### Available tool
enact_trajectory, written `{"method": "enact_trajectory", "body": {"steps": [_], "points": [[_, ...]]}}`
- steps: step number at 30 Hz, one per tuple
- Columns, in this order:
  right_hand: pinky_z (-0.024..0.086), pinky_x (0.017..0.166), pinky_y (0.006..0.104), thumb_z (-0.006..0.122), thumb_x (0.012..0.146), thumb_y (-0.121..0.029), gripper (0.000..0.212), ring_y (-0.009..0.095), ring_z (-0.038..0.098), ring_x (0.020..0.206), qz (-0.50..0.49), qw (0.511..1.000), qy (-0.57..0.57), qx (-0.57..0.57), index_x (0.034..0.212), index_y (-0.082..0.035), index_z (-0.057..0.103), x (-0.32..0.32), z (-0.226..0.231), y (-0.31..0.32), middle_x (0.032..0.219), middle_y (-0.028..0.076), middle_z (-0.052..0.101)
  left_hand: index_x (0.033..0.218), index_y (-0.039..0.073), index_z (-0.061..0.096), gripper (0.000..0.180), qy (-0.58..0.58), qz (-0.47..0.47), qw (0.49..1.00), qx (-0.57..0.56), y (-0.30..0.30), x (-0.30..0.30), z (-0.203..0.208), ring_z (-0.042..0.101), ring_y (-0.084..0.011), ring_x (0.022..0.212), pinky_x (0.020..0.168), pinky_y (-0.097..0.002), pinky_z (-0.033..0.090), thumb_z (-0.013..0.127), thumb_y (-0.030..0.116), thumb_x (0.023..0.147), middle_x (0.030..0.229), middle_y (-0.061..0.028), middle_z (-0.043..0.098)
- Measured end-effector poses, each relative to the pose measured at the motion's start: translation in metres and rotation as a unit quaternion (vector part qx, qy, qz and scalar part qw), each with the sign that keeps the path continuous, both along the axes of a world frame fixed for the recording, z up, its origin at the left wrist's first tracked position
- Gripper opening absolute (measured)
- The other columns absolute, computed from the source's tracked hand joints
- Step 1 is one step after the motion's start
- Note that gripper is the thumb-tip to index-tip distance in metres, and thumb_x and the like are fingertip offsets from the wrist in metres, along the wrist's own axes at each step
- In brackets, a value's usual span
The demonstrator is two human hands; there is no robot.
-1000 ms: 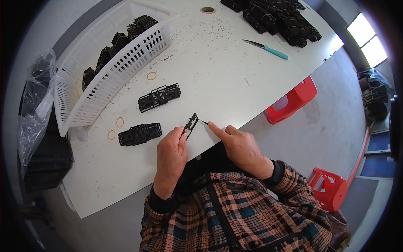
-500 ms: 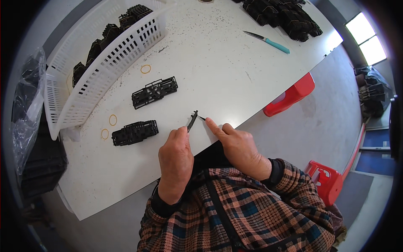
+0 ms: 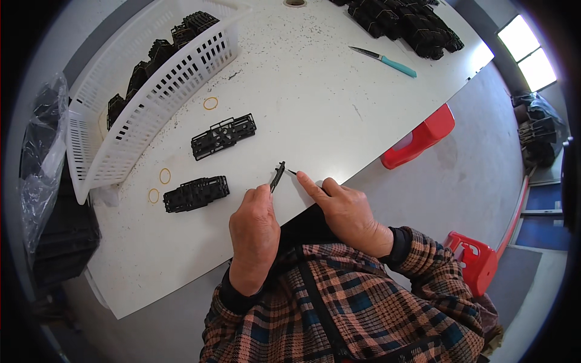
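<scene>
Pinched between thumb and fingers of my left hand (image 3: 255, 237) is a slim black plastic part (image 3: 278, 175), its far end sticking up above the table. My right hand (image 3: 346, 212) is closed around a knife (image 3: 292, 172); only its dark pointed tip shows ahead of the stretched index finger, and the rest is hidden by the palm. A small gap separates the tip from the part. Left of my hands lie two bundles of black plastic parts, a nearer bundle (image 3: 196, 193) and a farther bundle (image 3: 224, 136).
A white perforated basket (image 3: 163, 100) with black parts stands at the left. Rubber bands (image 3: 164, 176) lie near it on the white table (image 3: 290, 109). A teal-handled knife (image 3: 396, 65) and a pile of black bundles (image 3: 417, 30) are far right. Red stools (image 3: 417, 138) stand beyond the edge.
The knife tip has drawn slightly back to the right from the black part. My left hand keeps its pinch, and the whole view has shifted a little.
</scene>
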State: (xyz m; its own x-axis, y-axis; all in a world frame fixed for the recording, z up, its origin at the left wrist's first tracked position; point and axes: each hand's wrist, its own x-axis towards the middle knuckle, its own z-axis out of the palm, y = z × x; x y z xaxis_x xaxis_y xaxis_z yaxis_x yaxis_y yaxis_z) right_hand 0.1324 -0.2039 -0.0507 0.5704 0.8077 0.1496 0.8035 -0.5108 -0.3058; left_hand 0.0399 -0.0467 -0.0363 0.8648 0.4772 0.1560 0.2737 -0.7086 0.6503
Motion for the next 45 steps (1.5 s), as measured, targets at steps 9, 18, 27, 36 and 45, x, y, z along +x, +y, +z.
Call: {"method": "enact_trajectory", "body": {"steps": [9, 18, 27, 36, 45], "points": [[0.051, 0.054, 0.0313, 0.06, 0.077, 0.003, 0.073, 0.02, 0.057, 0.059, -0.01, 1.0, 0.001, -0.005, 0.144, -0.018, 0.043, -0.002, -0.001, 0.003, 0.08, 0.004, 0.051, 0.098, -0.001, 0.057, 0.009, 0.008, 0.005, 0.999, 0.047, -0.004, -0.001, -0.003, 0.06, -0.0352, 0.071, 0.061, -0.0396, 0.049, 0.057, -0.001, 0.089, 0.084, -0.0163, 0.059], [0.052, 0.056, 0.0363, 0.057, 0.078, 0.005, 0.07, 0.026, 0.061, 0.063, -0.02, 0.997, 0.054, -0.042, 0.144, -0.016, 0.043, 0.0, 0.01, 0.012, 0.082, 0.008, 0.057, 0.095, 0.0, 0.055, 0.012, -0.006, -0.019, 0.997, 0.08, -0.003, -0.001, -0.004, 0.062, -0.0353, 0.07, 0.058, -0.0406, 0.051, 0.055, -0.006, 0.084, 0.082, -0.0149, 0.058], [0.052, 0.06, 0.0412, 0.054, 0.081, 0.004, 0.059, 0.033, 0.063, 0.068, -0.017, 0.99, 0.128, 0.06, 0.138, -0.013, 0.05, 0.001, -0.006, 0.008, 0.08, 0.014, 0.061, 0.096, -0.003, 0.057, 0.008, -0.033, -0.027, 0.997, 0.061, 0.003, -0.005, -0.007, 0.058, -0.0404, 0.072, 0.059, -0.0408, 0.047, 0.055, 0.002, 0.09, 0.081, -0.0202, 0.059], [0.05, 0.057, 0.0392, 0.056, 0.084, 0.003, 0.054, 0.031, 0.059, 0.061, 0.018, 0.99, 0.102, 0.091, 0.136, -0.012, 0.052, -0.009, 0.002, -0.014, 0.073, 0.013, 0.057, 0.094, -0.002, 0.059, 0.009, 0.013, 0.007, 0.992, -0.123, 0.025, -0.018, 0.015, 0.058, -0.014, 0.06, 0.053, -0.0293, 0.046, 0.061, 0.003, 0.088, 0.071, -0.0086, 0.062], [0.048, 0.054, 0.0385, 0.058, 0.081, 0.005, 0.056, 0.028, 0.057, 0.058, 0.063, 0.972, 0.163, 0.158, 0.135, -0.011, 0.053, -0.021, 0.002, -0.006, 0.071, 0.012, 0.054, 0.084, -0.002, 0.062, 0.007, 0.067, -0.036, 0.987, -0.14, 0.05, -0.018, 0.068, 0.052, -0.006, 0.056, 0.051, -0.0213, 0.043, 0.063, 0.004, 0.085, 0.068, -0.0009, 0.062]]}}
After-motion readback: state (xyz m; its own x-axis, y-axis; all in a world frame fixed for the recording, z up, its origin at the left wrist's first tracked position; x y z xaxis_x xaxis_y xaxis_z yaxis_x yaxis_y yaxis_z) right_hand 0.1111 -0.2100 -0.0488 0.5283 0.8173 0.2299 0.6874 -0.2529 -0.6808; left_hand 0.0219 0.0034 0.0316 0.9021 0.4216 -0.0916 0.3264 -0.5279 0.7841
